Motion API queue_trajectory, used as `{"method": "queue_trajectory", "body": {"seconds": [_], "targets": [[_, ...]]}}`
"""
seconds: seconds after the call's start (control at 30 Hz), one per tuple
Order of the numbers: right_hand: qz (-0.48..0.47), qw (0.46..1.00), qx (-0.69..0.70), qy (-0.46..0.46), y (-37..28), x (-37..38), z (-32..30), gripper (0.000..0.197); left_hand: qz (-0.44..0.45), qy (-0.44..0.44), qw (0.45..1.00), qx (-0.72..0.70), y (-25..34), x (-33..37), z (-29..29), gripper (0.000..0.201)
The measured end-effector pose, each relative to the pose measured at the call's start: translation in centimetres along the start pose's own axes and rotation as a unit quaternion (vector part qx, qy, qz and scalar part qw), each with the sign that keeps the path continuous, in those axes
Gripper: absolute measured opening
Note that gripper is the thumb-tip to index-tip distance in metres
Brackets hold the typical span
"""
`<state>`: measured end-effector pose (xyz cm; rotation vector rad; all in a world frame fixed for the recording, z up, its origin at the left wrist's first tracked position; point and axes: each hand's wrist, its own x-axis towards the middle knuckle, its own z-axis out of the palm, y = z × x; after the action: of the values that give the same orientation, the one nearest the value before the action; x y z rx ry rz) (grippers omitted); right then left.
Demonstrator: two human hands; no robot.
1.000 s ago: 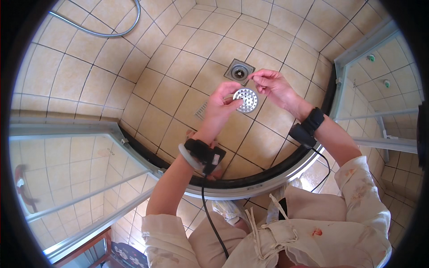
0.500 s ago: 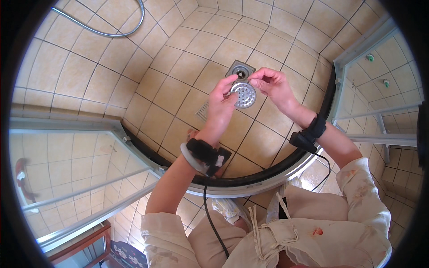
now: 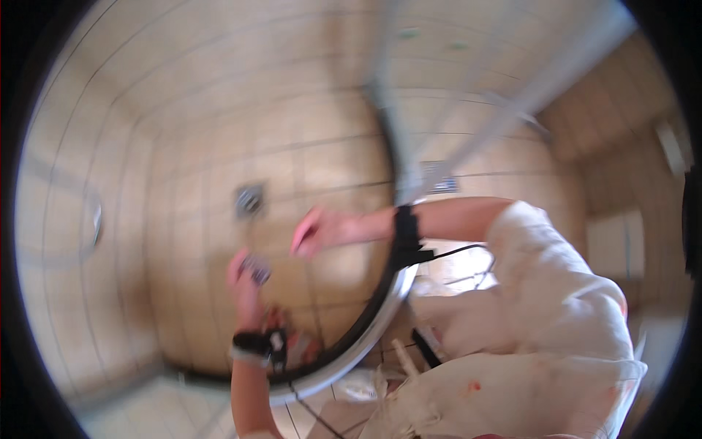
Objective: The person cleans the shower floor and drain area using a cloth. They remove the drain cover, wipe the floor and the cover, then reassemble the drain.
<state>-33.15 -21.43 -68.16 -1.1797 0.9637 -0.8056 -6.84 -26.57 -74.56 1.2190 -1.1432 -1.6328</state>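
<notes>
My left hand [image 3: 246, 282] is closed on a small round perforated metal drain cover [image 3: 257, 269], low over the shower floor. Beyond it lies the square floor drain [image 3: 249, 200], its round opening uncovered. To the right, my right hand [image 3: 319, 230] hangs above the tiles, fingers curled together; blur hides whether anything thin is between them. Black bands [image 3: 407, 233] with a cable are strapped to my wrists.
A curved dark shower threshold [image 3: 380, 293] with a pale rail runs under my forearms. A foot [image 3: 301, 347] rests beside my left wrist. The glass door's bar [image 3: 512, 95] slants at upper right. Outside lies another metal floor grate [image 3: 440, 178].
The view has swung to the right, so the drain and both hands appear farther left. My hands have moved apart; the drain cover has stayed with my left hand.
</notes>
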Motion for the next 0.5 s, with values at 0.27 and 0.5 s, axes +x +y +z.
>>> {"method": "queue_trajectory", "body": {"seconds": [0.27, 0.5], "targets": [[0.053, 0.923, -0.335, 0.184, 1.1, -21.1, -5.9, 0.012, -0.015, -0.087, 0.996, -0.003, -0.5, 1.8, 5.1, 0.042], [0.327, 0.726, -0.237, 0.557, -0.5, -40.8, -9.3, 0.014, -0.008, -0.051, 0.999, -0.006, -2.3, 2.5, 3.4, 0.043]]}}
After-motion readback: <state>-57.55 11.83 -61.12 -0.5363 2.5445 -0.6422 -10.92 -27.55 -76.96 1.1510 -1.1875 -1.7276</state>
